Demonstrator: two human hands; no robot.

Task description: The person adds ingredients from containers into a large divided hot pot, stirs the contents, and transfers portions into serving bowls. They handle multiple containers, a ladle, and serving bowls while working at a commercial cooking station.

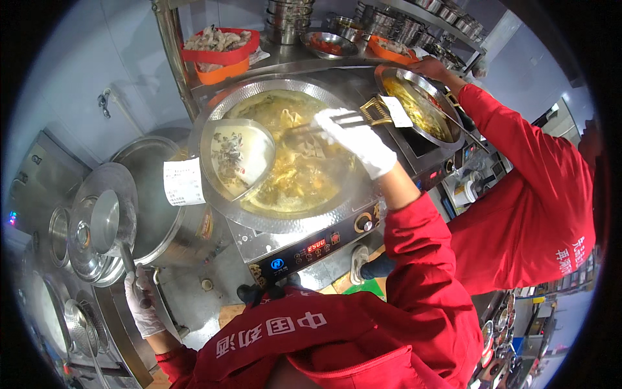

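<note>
Gloved in white, my right hand (354,141) grips long dark tongs or chopsticks (311,127), whose tips reach into a wide hammered-metal pan (311,224) of bubbling yellow broth; whether they are tongs or chopsticks I cannot tell. Folded pale pieces (308,148) float there. A divided compartment (238,160) at the pan's left holds milky broth with dark bits. My left hand (141,301), in a thin glove, closes around the handle of a metal ladle (105,221), its bowl above metal lids at the left.
A tall steaming stockpot (167,238) stands left of the induction cooker (316,255). Behind are red and orange baskets (221,57) and stacked steel pots (289,22). A co-worker in red (525,194) reaches over a second pan (423,107) at the right. Paper slips hang on both pans.
</note>
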